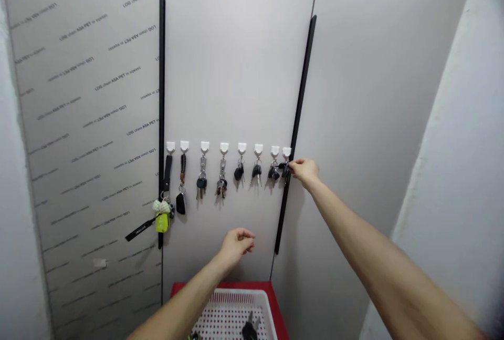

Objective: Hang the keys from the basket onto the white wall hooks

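Note:
My right hand (305, 171) is closed in a pinch on a bunch of keys (285, 172) at the rightmost white hook (286, 152). Its fingertips partly cover that bunch. Just to the left hangs another bunch with black heads (273, 173), close to the pinched one. My left hand (235, 245) hovers lower, in front of the panel and above the white basket (271, 319). Its fingers are loosely bent and apart, with nothing visible in them. Inside the basket lie black-headed keys (249, 329).
Several hooks in a row carry keys, among them a black fob on a braided strap (180, 203) and a lime-green key case (161, 222) at far left. Long black handles (161, 93) (303, 88) flank the panel. The basket rests on a red surface (275, 303).

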Tool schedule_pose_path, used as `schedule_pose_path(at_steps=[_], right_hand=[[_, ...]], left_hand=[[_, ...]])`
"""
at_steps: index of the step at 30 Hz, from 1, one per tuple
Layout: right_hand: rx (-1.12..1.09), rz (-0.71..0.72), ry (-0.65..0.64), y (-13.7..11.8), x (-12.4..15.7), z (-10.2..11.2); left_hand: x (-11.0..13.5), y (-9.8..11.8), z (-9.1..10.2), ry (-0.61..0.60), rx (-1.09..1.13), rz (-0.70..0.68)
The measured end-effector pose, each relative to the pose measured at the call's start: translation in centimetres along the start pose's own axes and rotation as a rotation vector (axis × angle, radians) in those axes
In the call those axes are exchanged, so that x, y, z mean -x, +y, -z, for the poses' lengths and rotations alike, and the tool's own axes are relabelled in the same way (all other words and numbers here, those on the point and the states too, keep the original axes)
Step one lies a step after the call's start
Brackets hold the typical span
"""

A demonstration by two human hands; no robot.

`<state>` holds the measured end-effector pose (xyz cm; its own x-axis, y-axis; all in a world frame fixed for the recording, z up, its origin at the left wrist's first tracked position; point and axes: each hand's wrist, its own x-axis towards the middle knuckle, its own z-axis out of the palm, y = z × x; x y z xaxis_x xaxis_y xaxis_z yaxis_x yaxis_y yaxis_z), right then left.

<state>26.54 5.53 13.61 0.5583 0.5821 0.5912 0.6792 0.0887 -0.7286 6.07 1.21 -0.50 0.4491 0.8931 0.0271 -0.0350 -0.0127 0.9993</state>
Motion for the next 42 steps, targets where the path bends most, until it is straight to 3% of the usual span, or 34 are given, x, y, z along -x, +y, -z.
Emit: schedule_pose_path(at_steps=[9,15,25,37,42], right_hand=[[0.04,0.001,0.085,1.3,2.1,0.5],[0.302,0.36,-0.015,0.0,4.6,1.0],[0.837,0.491,-0.128,-2.9,3.4,0.6],[1.01,0.621,-0.079,-2.2,3.6,1.4],[1.053,0.699,-0.141,-1.4,4.0,1.8]], left_hand=[[0.6,-0.9,0.8,0.03,-0.002,0.021],[0.5,-2.4,1.0,0.047,-0.005,0.074],[0.7,-3.4,1.6,0.045,-0.011,0.047],[1.1,-4.3,2.5,0.038,0.002,0.076],[0.9,-4.8,2.8,0.038,0.007,0.066]])
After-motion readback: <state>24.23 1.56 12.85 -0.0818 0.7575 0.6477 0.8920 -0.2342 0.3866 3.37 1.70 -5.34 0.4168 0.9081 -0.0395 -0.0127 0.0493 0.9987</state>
